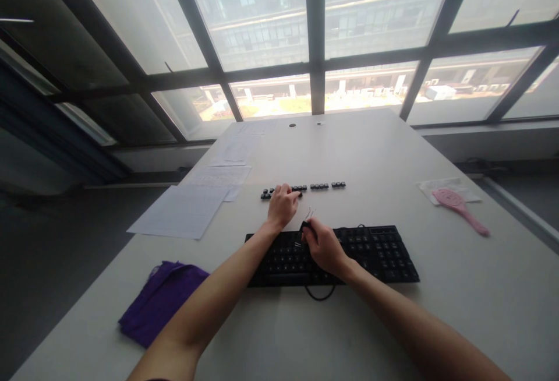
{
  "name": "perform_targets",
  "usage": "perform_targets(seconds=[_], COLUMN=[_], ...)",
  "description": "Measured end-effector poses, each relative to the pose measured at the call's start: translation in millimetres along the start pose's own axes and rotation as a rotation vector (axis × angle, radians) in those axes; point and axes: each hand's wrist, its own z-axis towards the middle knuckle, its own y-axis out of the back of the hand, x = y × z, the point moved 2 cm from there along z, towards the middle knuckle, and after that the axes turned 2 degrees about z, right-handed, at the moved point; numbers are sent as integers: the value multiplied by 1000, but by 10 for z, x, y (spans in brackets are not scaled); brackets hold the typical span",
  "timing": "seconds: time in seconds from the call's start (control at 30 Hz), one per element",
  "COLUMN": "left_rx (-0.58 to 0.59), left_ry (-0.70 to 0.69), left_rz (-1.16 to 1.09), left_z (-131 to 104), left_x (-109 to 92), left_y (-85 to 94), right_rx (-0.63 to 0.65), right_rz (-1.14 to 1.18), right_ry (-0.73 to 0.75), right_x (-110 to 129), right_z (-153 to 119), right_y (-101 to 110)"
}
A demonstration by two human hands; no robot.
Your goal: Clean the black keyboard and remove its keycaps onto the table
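Observation:
A black keyboard (379, 253) lies on the white table, and some of its keys are hidden under my right hand. My right hand (323, 244) is closed around a keycap puller (305, 226), a small dark tool with thin wire prongs at both ends, held above the keyboard. Beyond the keyboard, several loose black keycaps (319, 186) stand in short rows. My left hand (283, 203) reaches to the left part of these rows, its fingers pinched on a keycap (300, 194) at the table surface. The hand hides some of the keycaps behind it.
Papers (183, 212) lie along the table's left edge, with a folded purple cloth (163, 299) nearer, beside my left forearm. At right a pink hairbrush (460, 209) rests partly on a white packet (465, 189). A cable loop (320, 298) sticks out in front of the keyboard.

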Motion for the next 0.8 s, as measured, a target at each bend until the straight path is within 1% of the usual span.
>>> perform_targets(seconds=[0.1, 0.37, 0.53, 0.8], left_rx=[-35, 10, 5, -2], left_ry=[33, 39, 40, 36], left_rz=[-5, 6, -26, -17], left_z=[19, 120, 121, 154], left_x=[9, -7, 13, 6], left_y=[0, -54, -59, -72], right_rx=[-1, -4, 0, -1], right_rz=[5, -5, 0, 1], right_ry=[1, 11, 7, 4], right_x=[2, 11, 8, 25], right_z=[3, 3, 3, 5], right_y=[-1, 12, 6, 7])
